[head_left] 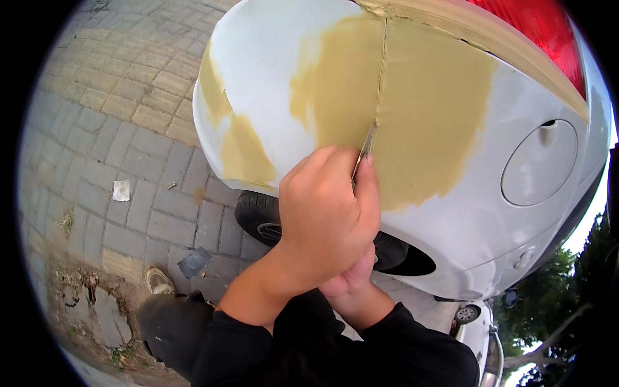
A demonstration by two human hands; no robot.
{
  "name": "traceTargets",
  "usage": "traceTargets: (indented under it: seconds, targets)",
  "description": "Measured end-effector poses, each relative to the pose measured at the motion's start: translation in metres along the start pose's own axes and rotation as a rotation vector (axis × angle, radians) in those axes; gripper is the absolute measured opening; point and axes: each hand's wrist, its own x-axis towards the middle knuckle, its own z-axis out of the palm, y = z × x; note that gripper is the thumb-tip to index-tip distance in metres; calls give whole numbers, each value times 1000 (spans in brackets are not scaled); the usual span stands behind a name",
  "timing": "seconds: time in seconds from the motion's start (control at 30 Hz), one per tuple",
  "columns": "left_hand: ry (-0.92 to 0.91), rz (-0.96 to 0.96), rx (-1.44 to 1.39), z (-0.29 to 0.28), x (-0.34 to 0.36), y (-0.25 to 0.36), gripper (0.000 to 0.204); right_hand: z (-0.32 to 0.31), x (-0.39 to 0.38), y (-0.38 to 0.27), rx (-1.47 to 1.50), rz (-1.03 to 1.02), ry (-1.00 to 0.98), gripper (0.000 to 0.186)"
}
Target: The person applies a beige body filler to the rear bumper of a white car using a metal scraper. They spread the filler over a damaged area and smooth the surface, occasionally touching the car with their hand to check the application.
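We see the left hand point(329, 200) closed, pinching a thin blade point(367, 143), presumably for control, its tip at the seam point(382, 71) ahead; beneath, the right hand point(353, 274) hides its opening and hold.

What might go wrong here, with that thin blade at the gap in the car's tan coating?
The thin blade in the left hand might slip off the narrow gap and gouge the tan coating on either side.
The gap's edges look ragged at places, so bits of coating could perhaps break away.
The thumb sits close to the blade, so a slip might nick it.
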Motion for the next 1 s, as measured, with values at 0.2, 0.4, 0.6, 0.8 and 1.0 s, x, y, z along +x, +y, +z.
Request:
traceTargets:
  seconds: [0.2,0.4,0.6,0.8,1.0]
  targets:
    - [-37,7,7,-6,7,1,21,9,5,5,10,-76,-146,45]
    - [-64,-25,-1,-8,14,6,21,21,4,4,-8,-78,-181,44]
    - [-95,19,26,-8,23,7,23,35,3,3,-26,-95,-204,42]
    - [-177,-63,20,-14,35,12,25,43,8,7,100,-33,-235,40]
    - [-324,-239,67,-24,54,17,22,65,17,17,95,-134,79,32]
